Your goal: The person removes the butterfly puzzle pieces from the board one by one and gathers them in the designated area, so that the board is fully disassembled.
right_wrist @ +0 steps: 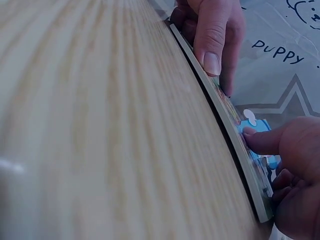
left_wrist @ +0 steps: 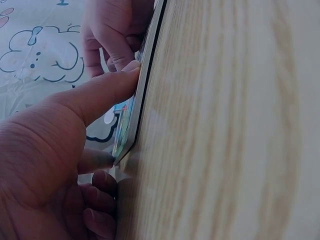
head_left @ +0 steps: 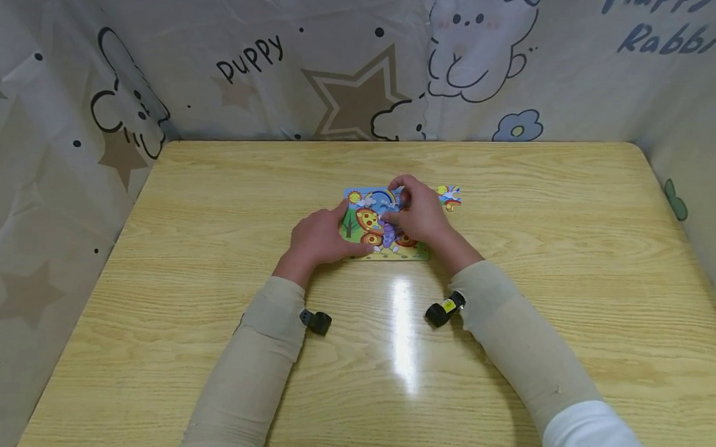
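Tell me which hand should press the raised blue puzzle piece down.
Probably the right: the right hand holds the blue puzzle piece at the puzzle board, while the left hand holds the board's near-left corner, seemingly steadying it.

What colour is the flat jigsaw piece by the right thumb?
The piece shows light blue; best view: right wrist.

We class the place as a table booth, apparently a recording station; we cannot determine what building houses it. We base this on three points. First, cloth screens the far, left and right sides. Second, its print shows cartoon animals, stars and the words "Puppy" and "Happy Rabbit". Third, we see a wood-grain table and wrist-worn cameras.
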Available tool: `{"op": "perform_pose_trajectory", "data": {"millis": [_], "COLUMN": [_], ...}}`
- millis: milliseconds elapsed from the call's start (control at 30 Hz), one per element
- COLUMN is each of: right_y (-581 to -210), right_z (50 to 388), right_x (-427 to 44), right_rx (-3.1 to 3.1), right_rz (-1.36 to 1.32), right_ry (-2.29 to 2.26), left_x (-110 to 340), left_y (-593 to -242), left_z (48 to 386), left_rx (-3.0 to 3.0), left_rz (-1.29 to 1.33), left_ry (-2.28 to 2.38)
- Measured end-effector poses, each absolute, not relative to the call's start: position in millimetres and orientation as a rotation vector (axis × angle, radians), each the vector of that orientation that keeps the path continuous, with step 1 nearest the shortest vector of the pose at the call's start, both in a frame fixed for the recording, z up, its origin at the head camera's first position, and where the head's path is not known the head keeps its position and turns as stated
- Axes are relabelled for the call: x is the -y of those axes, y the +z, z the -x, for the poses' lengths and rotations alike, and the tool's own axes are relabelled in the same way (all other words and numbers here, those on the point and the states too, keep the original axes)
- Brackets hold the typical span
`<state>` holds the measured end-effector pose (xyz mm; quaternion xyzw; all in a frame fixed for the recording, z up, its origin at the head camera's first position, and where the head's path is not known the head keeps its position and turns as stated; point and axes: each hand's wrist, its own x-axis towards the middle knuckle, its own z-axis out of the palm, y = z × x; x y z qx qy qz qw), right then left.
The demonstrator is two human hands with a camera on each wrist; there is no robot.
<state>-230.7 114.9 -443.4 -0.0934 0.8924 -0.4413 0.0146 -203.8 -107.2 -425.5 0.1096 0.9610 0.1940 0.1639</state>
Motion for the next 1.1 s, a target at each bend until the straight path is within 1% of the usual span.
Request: {"op": "perform_pose_trajectory", "data": {"millis": [967,1100], "right_y": [-443.3,-444.7], "right_z": [230.0,228.8], "right_x": [-115.2,-111.1], "right_rx": [-2.741,-2.748], "right_rz": [0.326,0.364], "right_ry": [-1.340,-1.336], "left_x": [106.7,106.6], "left_y": [-424.0,-423.4], "left_z": [203.9,203.4], "left_rx": [-2.734,-2.734], "left_rz": [-0.310,-0.314], "left_ry": [0.537,0.536]}}
